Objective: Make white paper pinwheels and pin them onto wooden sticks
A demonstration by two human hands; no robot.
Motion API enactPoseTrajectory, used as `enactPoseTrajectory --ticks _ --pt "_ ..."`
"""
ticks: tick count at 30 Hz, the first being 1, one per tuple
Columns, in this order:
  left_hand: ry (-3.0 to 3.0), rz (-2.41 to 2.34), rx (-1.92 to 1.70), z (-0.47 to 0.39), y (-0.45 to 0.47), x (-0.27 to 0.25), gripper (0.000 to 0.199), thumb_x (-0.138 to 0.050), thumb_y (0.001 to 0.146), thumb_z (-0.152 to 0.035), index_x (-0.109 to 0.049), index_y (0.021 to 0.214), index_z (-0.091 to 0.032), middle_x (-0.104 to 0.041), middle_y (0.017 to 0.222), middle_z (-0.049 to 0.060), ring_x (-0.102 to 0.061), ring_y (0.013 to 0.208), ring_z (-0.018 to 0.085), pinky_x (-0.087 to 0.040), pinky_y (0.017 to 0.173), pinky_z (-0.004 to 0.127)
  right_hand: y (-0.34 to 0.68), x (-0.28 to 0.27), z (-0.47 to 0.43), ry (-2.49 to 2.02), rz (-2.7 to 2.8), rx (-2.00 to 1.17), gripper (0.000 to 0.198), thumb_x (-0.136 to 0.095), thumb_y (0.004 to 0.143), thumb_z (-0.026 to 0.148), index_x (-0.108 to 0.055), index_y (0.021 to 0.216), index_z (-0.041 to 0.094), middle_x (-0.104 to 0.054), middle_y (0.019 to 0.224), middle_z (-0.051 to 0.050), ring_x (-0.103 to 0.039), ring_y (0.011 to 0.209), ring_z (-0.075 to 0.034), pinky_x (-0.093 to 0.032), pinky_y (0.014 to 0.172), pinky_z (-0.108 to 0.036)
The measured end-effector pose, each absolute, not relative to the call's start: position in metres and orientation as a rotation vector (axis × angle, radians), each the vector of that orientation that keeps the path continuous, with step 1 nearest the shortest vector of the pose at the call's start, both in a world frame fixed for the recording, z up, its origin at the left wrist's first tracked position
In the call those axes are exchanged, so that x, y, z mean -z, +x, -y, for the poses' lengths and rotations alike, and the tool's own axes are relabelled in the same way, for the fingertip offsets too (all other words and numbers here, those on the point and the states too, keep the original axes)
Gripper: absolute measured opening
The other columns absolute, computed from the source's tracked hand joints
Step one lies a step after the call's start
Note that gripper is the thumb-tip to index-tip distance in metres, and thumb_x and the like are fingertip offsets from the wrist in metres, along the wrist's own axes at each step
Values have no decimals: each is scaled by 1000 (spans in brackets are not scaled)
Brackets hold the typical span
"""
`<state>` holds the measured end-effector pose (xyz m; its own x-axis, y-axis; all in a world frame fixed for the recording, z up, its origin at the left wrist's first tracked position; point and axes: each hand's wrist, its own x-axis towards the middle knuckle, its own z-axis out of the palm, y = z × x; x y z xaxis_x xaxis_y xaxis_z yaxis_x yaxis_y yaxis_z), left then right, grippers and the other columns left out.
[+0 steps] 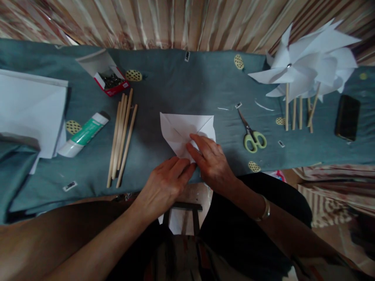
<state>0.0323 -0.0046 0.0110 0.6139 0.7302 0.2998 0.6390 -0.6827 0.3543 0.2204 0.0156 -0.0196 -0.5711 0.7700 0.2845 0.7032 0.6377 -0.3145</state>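
Note:
A creased white sheet of paper point(185, 121) lies on the cloth in front of me, its diagonal fold lines meeting near the middle. At the paper's near edge, the fingers of my left hand point(168, 179) are pinched together on it. My right hand point(212, 162) has its thumb and fingers closed on the right part of the sheet, with the fingertips near its centre. Both hands cover the near part of the paper, so the fold under them is partly hidden.
Wooden sticks point(119, 136), a glue tube point(83, 134) and an open box of metal pins point(109, 80) lie left, beside stacked paper point(35, 105). Green-handled scissors point(252, 134), several paper pinwheels point(304, 64) and a dark phone point(347, 117) are right. A curtain point(175, 23) hangs behind.

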Motion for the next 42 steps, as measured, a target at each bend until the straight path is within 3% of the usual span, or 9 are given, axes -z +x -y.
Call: enactPoseTrajectory --ticks 10,18,23,29,33,36,40,42 --pt "2661 -1131 -651 4 29 -10 22 -44 98 -10 -64 108 -9 -69 104 11 -65 83 18 -59 71 31 232 11 -28 -1191 2319 -438 45 -38 96 14 -54 138 21 -56 143 -12 -49 135 -26 -45 110 -51" --pt "2657 -1095 -676 6 27 -6 25 -46 97 -9 -58 119 -9 -68 112 14 -67 91 20 -61 77 34 247 8 -86 -1459 2164 -353 49 -43 98 32 -44 147 22 -49 150 -10 -40 144 -28 -36 117 -52" --pt "2655 -1140 -710 8 25 -3 32 -51 95 -10 -52 127 -11 -67 115 12 -68 96 21 -60 83 35 245 11 -113 -1404 2244 -406 46 -49 93 26 -56 137 16 -59 140 -13 -50 135 -30 -38 115 -51" --pt "2643 -1213 -670 6 8 -6 40 -53 91 -6 -52 131 -10 -66 117 15 -68 99 24 -60 83 38 249 -5 -117 -1417 2224 -509 36 -56 89 28 -68 120 15 -72 117 -11 -68 103 -27 -52 96 -45" --pt "2628 -1343 -666 -1 -12 -6 38 -51 92 -7 -56 129 -15 -67 116 14 -68 100 25 -60 84 39 254 -10 -109 -1510 2139 -648 35 -61 87 32 -71 117 16 -76 96 -7 -68 75 -19 -53 76 -34" --pt "2635 -1450 -655 -10 -29 -6 31 -49 95 -12 -59 124 -16 -68 116 12 -68 100 24 -60 86 40 255 -12 -102 -1534 2108 -755 29 -62 85 32 -74 107 17 -75 83 -3 -65 66 -17 -50 66 -30" --pt "2621 -1571 -658 -24 -44 -10 28 -47 95 -12 -62 118 -15 -68 111 9 -66 102 25 -60 86 42 254 -12 -95 -1495 2154 -855 22 -59 87 31 -75 79 20 -73 73 0 -63 60 -14 -45 59 -27" --pt "2599 -1620 -678 -27 -45 -15 33 -46 94 -9 -59 123 -17 -66 116 9 -62 108 27 -57 92 46 253 -12 -93 -1501 2134 -819 22 -59 87 31 -75 79 20 -74 73 0 -64 60 -15 -46 59 -27"
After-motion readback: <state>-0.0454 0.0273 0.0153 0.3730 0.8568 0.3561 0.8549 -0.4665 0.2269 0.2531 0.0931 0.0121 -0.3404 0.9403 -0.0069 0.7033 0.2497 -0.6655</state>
